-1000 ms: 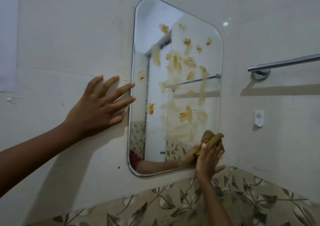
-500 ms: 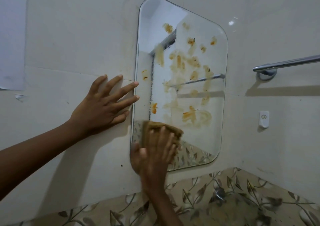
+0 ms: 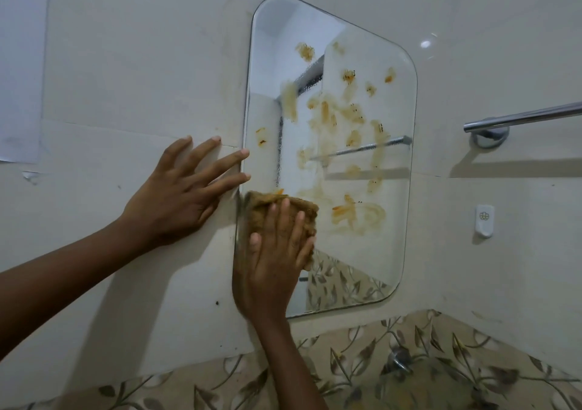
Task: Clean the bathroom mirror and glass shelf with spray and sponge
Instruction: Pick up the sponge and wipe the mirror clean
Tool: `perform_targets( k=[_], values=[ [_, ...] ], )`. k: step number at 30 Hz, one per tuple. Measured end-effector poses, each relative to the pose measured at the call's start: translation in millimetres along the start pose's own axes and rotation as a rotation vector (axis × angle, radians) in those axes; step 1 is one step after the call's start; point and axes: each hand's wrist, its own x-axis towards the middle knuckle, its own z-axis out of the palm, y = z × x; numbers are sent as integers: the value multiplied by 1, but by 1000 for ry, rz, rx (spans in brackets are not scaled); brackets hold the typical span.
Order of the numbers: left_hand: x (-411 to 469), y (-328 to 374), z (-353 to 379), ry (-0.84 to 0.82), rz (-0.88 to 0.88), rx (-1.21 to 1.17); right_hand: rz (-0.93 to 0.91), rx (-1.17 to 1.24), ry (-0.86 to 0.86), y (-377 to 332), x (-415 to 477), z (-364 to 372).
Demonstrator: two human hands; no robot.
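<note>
- The sponge is being pressed flat against the mirror at its left edge, a little below the middle. The right hand is doing this with fingers lying straight and spread over the sponge, not curled round it.
- The left hand is being braced on the wall, palm flat and fingers wide, with fingertips reaching the mirror's left edge. Nothing is being held in it.
- Even pressure is probably being called for here. Overlapping strokes are best being carried from this edge towards the right edge, so that the orange smears just beside the sponge are being lifted rather than spread.
- Stains are being shown thickly across the upper half, while the bottom right corner is looking clear.
- The glass shelf and spray are not being shown.
</note>
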Motion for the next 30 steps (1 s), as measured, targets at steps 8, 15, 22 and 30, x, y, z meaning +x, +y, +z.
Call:
perform_targets(
  k=[8, 15, 22, 30],
  values=[
    [-1, -1, 1, 28, 1, 0, 427, 43, 140, 113, 57, -25],
    [0, 0, 0, 36, 3, 8, 622, 147, 111, 177, 104, -60],
    [0, 0, 0, 25, -10, 12, 416, 112, 9, 141, 88, -51],
    [-1, 0, -1, -18, -10, 21, 86, 123, -41, 34, 73, -25]
  ],
)
